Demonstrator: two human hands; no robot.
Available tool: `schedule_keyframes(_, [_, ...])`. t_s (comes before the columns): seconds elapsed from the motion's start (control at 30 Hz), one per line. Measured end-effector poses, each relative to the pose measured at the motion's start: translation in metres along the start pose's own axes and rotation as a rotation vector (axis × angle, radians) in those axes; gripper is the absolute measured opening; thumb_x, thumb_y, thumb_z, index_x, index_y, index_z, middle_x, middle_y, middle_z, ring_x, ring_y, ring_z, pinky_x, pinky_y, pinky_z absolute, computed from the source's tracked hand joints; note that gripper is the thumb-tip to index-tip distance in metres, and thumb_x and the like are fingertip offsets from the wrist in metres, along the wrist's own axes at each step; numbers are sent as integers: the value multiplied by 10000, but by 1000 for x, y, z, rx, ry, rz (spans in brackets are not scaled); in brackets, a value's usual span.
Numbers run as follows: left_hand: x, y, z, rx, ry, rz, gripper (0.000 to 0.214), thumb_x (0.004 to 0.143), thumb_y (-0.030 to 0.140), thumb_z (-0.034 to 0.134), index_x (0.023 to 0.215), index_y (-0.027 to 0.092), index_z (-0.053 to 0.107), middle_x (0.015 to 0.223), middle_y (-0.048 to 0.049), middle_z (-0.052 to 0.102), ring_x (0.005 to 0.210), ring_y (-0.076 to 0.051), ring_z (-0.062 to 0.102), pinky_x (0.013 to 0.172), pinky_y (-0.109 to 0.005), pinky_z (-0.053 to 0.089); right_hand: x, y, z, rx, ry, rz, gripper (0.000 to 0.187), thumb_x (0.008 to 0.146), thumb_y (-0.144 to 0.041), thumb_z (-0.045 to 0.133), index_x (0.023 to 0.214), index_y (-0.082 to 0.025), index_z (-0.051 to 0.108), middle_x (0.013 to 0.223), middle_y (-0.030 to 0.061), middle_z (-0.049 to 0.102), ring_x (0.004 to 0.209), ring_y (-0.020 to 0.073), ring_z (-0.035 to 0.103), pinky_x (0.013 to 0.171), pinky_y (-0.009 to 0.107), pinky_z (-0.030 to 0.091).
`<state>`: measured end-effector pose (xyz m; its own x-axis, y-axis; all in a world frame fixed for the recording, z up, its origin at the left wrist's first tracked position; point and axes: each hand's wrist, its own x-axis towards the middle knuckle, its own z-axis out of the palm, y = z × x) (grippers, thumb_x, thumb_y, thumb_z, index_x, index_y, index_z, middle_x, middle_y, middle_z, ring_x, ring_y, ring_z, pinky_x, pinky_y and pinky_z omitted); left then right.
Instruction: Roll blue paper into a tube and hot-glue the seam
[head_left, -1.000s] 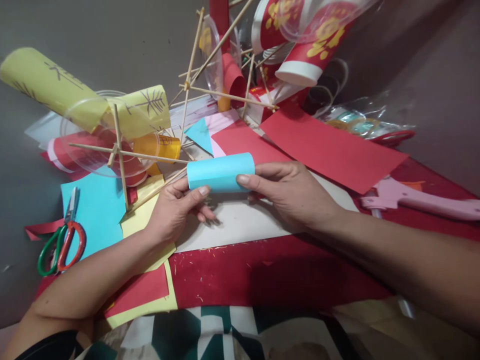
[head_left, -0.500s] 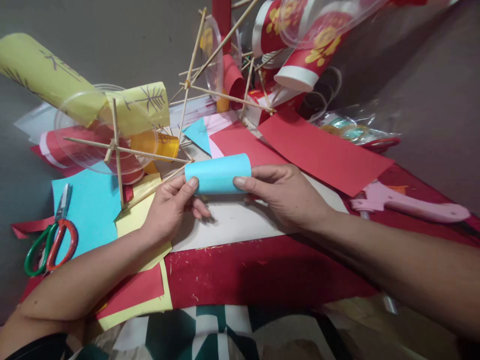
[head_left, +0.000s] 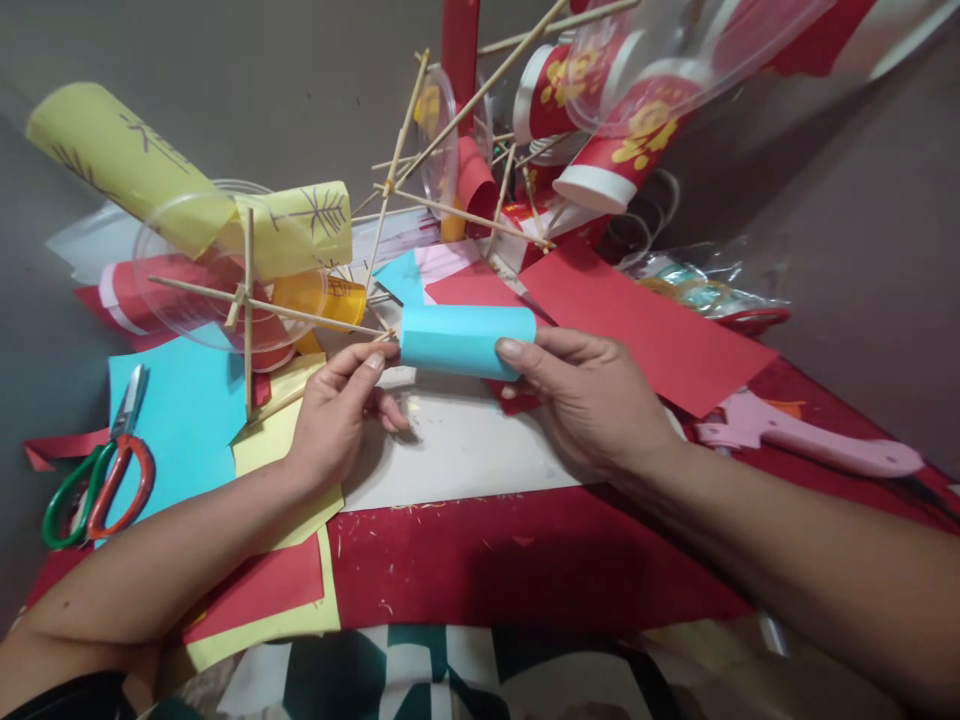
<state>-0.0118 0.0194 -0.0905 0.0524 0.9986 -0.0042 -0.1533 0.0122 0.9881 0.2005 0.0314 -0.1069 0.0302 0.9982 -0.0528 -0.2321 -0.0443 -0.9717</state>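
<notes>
My right hand (head_left: pixel 592 400) pinches the right end of a light blue paper roll (head_left: pixel 461 340) and holds it level above a white sheet (head_left: pixel 457 450). My left hand (head_left: pixel 337 410) sits just left of the roll's other end, thumb apart from loosely curled fingers, with a small gap to the roll and nothing in it. The tip of a wooden stick (head_left: pixel 315 320) lies close to my left thumb.
Scissors with green and red handles (head_left: pixel 97 480) lie at the left on blue paper (head_left: pixel 176 420). A stick frame with clear plastic cups (head_left: pixel 217 270), yellow rolls (head_left: pixel 120 160) and red printed cups (head_left: pixel 622 150) crowds the back. Red sheets (head_left: pixel 645 325) and a pink glue gun (head_left: pixel 810 445) lie at the right.
My left hand has let go of the blue roll. My right hand has carried the roll slightly right and up. The camera view has shifted a little.
</notes>
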Motion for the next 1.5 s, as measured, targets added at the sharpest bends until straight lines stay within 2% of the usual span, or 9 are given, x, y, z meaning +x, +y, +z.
schedule_keyframes(0.2, [3, 4, 1, -61, 62, 11, 98, 863, 200, 645, 947, 189, 695, 999, -30, 742, 479, -56, 631, 456, -185, 509, 1, 1, -1, 61, 38, -53, 210, 680, -409, 856, 756, -240, 757, 622, -34, 656, 504, 82, 573, 466, 214, 484])
schedule_keyframes(0.63, [4, 7, 4, -211, 71, -192, 247, 686, 46, 670, 914, 130, 714, 836, -18, 709, 512, -47, 558, 490, -181, 518, -1, 3, -2, 39, 30, -88, 213, 689, -429, 848, 761, -249, 759, 637, -39, 660, 528, 86, 569, 472, 219, 488])
schedule_keyframes(0.83, [6, 5, 1, -191, 77, -204, 272, 645, 32, 686, 888, 143, 734, 861, -24, 701, 635, -69, 598, 538, -167, 525, -4, -2, -1, -84, 63, -154, 163, 733, -409, 815, 781, -260, 771, 647, -27, 684, 552, 99, 573, 484, 228, 480])
schedule_keyframes(1.0, [1, 5, 2, -128, 93, 8, 323, 654, 25, 652, 924, 178, 741, 910, -6, 681, 647, -61, 557, 593, -179, 528, -6, -9, 1, -274, 107, -269, 109, 767, -343, 784, 732, -243, 754, 642, -20, 685, 601, 121, 612, 651, 291, 549])
schedule_keyframes(1.1, [-7, 7, 4, -53, 51, 112, 364, 684, 13, 641, 980, 203, 736, 929, -11, 678, 701, -83, 575, 640, -192, 535, -3, -7, 1, -334, 36, -218, 224, 791, -397, 754, 950, -238, 757, 918, 36, 763, 844, 194, 695, 838, 400, 570])
schedule_keyframes(1.23, [-16, 10, 7, -41, 16, 114, 360, 700, 27, 679, 1002, 219, 722, 1004, -21, 680, 802, -109, 616, 691, -202, 552, 1, -5, 1, -388, 6, -212, 472, 770, -378, 766, 1203, -225, 655, 1182, 89, 712, 1114, 246, 649, 1020, 488, 494])
schedule_keyframes(1.37, [-19, 14, 11, -73, -37, 72, 351, 720, 28, 670, 1022, 202, 715, 1104, -36, 661, 814, -105, 630, 702, -208, 560, -10, -12, 2, -334, 140, -373, 430, 812, -373, 728, 1217, -289, 611, 1175, 73, 684, 1110, 235, 631, 845, 386, 570])
schedule_keyframes(1.43, [-21, 16, 12, -81, -68, 42, 346, 734, 40, 681, 1040, 198, 713, 1121, -43, 659, 806, -103, 640, 699, -204, 559, -19, -16, 3, -360, 168, -424, 300, 843, -392, 694, 1120, -283, 656, 1032, 63, 709, 948, 213, 666, 717, 340, 571])
schedule_keyframes(1.5, [-22, 18, 14, -83, -97, 3, 346, 749, 57, 701, 1062, 203, 709, 1133, -44, 662, 800, -97, 648, 707, -196, 558, -27, -17, 5, -412, 93, -460, 150, 855, -371, 678, 955, -264, 703, 873, 45, 715, 774, 180, 661, 653, 320, 550])
